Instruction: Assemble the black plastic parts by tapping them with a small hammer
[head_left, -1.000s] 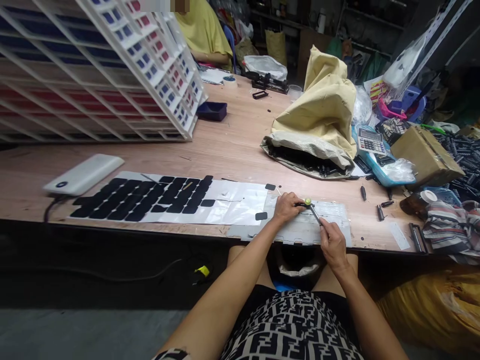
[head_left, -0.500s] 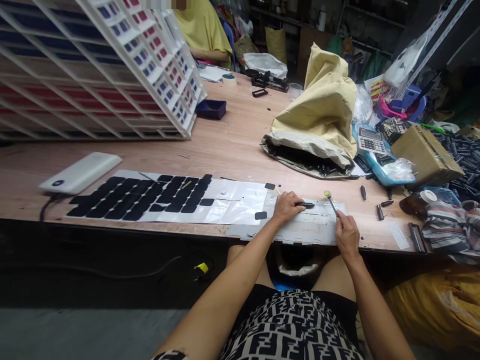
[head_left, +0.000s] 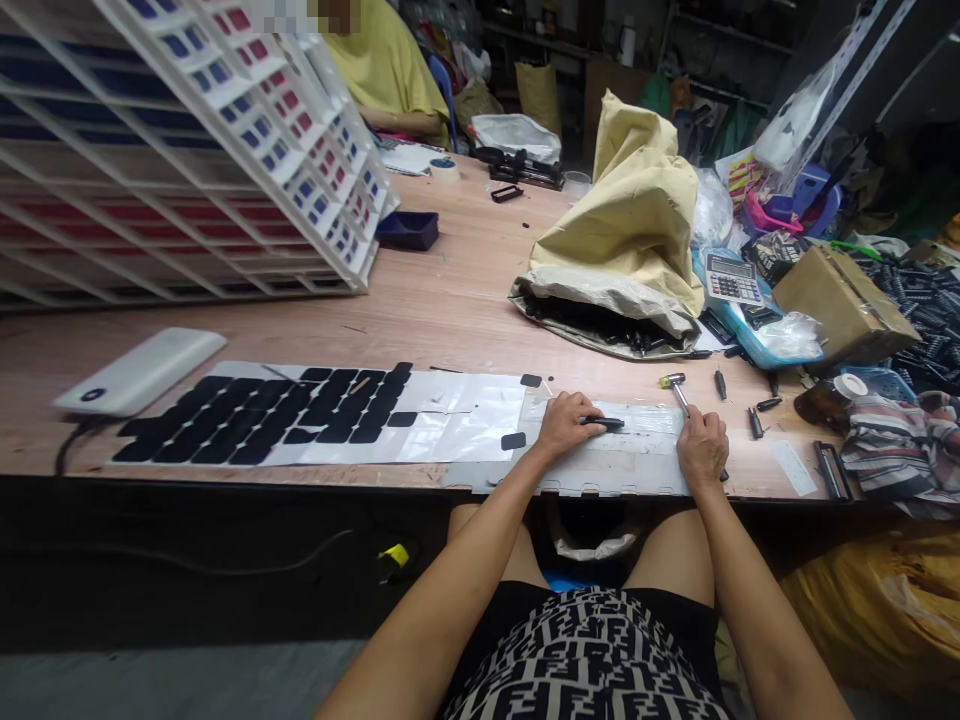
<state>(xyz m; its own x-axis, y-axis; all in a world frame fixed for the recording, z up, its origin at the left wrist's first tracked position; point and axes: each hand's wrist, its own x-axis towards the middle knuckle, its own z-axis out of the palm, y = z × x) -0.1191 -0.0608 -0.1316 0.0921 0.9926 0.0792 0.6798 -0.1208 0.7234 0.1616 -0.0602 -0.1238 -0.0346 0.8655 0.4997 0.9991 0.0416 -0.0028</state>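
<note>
My left hand (head_left: 564, 424) is closed on a slim black cylindrical part (head_left: 609, 423), which it holds low over a grey sheet (head_left: 577, 475) at the table's front edge. My right hand (head_left: 703, 447) grips the handle of a small hammer (head_left: 673, 381) with a yellow face. The hammer head points away from me, to the right of the black part and apart from it. Left of my left hand lies a white backing sheet (head_left: 442, 440) bearing rows of black rounded stickers (head_left: 247, 408).
A cream sack (head_left: 645, 230) of black parts lies open beyond my hands. Loose black parts (head_left: 754, 423), a calculator (head_left: 733, 279) and a cardboard box (head_left: 847, 300) are to the right. A white crate (head_left: 352, 240) and a white device (head_left: 142, 370) stand left. Another person (head_left: 390, 70) sits behind.
The hammer has swung to the right, away from the black part, and its head has turned side-on. My left hand keeps its hold on the part. The whole view has shifted slightly.
</note>
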